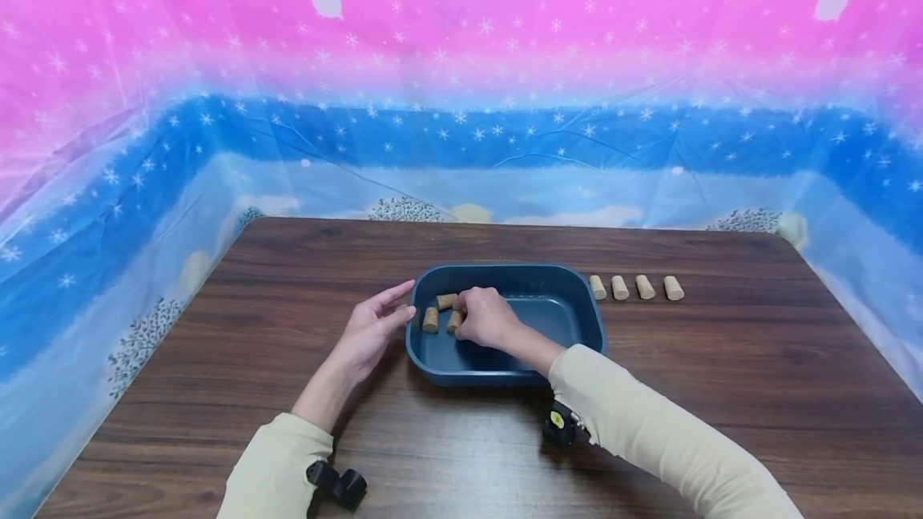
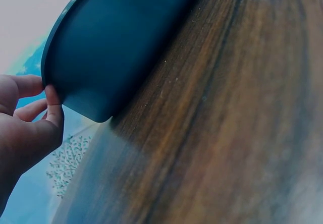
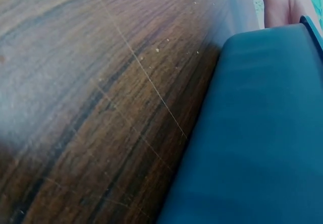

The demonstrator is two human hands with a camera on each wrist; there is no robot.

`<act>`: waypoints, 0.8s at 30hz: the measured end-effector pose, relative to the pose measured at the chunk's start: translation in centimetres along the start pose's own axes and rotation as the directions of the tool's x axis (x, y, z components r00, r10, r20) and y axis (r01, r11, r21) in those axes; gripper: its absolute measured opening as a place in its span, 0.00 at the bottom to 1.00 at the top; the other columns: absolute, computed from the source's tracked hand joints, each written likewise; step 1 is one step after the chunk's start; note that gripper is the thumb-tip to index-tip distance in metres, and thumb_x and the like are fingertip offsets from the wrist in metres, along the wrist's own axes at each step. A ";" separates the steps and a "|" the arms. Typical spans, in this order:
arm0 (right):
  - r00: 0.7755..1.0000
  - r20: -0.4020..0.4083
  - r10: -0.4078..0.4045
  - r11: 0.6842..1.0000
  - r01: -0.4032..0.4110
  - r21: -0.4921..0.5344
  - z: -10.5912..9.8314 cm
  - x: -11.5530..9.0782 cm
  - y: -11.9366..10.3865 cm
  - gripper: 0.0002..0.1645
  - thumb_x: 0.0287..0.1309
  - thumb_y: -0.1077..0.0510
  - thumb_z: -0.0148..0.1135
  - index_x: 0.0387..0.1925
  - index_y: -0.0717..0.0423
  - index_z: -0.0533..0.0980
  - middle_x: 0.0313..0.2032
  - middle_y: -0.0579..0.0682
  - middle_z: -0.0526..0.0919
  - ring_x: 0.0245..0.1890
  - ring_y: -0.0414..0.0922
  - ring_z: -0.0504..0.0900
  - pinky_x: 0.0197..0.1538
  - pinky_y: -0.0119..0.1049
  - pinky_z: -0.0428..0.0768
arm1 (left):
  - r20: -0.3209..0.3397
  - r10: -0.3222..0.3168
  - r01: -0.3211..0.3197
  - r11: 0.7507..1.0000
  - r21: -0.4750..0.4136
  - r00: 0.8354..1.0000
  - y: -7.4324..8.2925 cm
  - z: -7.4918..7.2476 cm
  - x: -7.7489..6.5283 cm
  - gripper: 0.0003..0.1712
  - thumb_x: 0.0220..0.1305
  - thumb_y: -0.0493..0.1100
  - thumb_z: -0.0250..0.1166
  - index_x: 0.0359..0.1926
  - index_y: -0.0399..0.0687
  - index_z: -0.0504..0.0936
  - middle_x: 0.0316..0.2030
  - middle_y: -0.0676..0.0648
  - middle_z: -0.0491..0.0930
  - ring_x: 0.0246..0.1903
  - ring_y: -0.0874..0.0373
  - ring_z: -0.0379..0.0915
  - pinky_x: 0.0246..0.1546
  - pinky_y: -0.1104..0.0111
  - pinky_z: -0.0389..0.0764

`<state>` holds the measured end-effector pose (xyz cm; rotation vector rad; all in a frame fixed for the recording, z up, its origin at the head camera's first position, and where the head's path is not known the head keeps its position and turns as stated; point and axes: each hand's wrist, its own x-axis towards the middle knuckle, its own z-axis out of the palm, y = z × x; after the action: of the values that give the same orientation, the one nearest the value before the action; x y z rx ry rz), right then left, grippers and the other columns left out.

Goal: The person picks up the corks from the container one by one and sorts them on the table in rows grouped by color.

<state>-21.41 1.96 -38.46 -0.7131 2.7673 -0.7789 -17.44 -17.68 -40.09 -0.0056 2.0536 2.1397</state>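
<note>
A dark blue rectangular tray (image 1: 505, 379) with rounded corners sits on the table. In its left part lie light brown corks: one on its side (image 1: 447, 301) and one standing or leaning (image 1: 430, 319). My right hand (image 1: 490, 319) reaches down inside the tray and pinches a third cork (image 1: 456, 321), partly covered by the fingers. At the tray's left end, my left hand (image 1: 368, 335) touches the outside of the rim with index finger and thumb extended. The left wrist view shows these fingertips (image 2: 53, 95) against the tray's end wall (image 2: 101, 47).
Several more corks (image 1: 645, 287) lie in a spaced row on the table, right of the tray. The brown wood-grain table (image 1: 721, 391) is backed by a pink and blue snowflake cloth (image 1: 461, 126). Black wrist cameras (image 1: 558, 423) hang below both sleeves.
</note>
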 end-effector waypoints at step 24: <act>0.995 0.049 -0.092 0.968 0.078 0.239 -3.6 -1.4 1.5 0.21 0.53 0.67 0.68 0.50 0.63 0.79 0.43 0.54 0.83 0.42 0.46 0.82 0.44 0.38 0.80 | 0.011 0.003 -0.003 1.000 -0.010 1.000 -0.1 -0.1 0.1 0.28 0.70 0.34 0.56 0.70 0.40 0.64 0.65 0.39 0.64 0.58 0.48 0.64 0.63 0.58 0.64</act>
<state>-21.87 5.36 -36.15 -0.7968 2.5467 -1.0650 -17.54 -17.80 -40.17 0.0080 2.0380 2.1467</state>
